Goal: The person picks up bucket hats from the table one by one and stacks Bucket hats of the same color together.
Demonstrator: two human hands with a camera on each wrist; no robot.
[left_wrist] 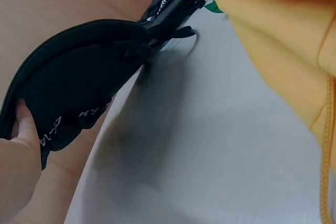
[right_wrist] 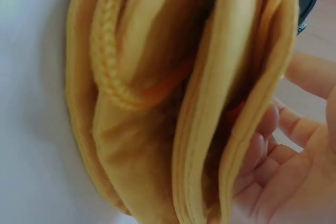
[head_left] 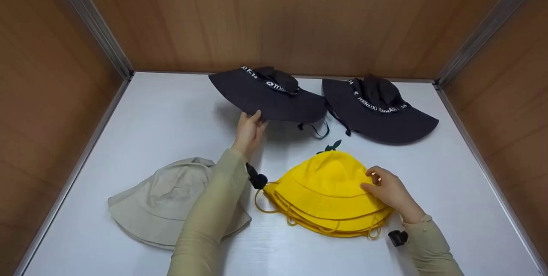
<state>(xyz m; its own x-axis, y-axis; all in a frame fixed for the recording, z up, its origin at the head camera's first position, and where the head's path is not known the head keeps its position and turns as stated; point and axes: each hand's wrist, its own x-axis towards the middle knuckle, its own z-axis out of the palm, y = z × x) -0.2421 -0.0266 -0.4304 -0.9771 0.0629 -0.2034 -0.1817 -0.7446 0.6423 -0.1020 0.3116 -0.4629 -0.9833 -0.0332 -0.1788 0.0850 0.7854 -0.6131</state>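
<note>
My left hand [head_left: 249, 132] pinches the front brim of a dark bucket hat [head_left: 274, 100] that has white lettering round its band. In the left wrist view the hat's underside [left_wrist: 89, 66] faces the camera, tilted above the table, with the thumb on it. My right hand [head_left: 389, 188] rests at the right side of a stack of yellow bucket hats [head_left: 325, 182], fingers loosely bent against the top one. In the right wrist view the layered yellow brims [right_wrist: 194, 129] and a braided cord [right_wrist: 107, 40] cover much of the scene, and the fingers lie beside the outer brim.
A second dark lettered hat [head_left: 381, 113] lies at the back right, close to the lifted one. At the front left, beige bucket hats [head_left: 171, 199] sit partly under my left forearm. Wooden walls [head_left: 274, 19] enclose the white table [head_left: 171, 126] at the back and sides.
</note>
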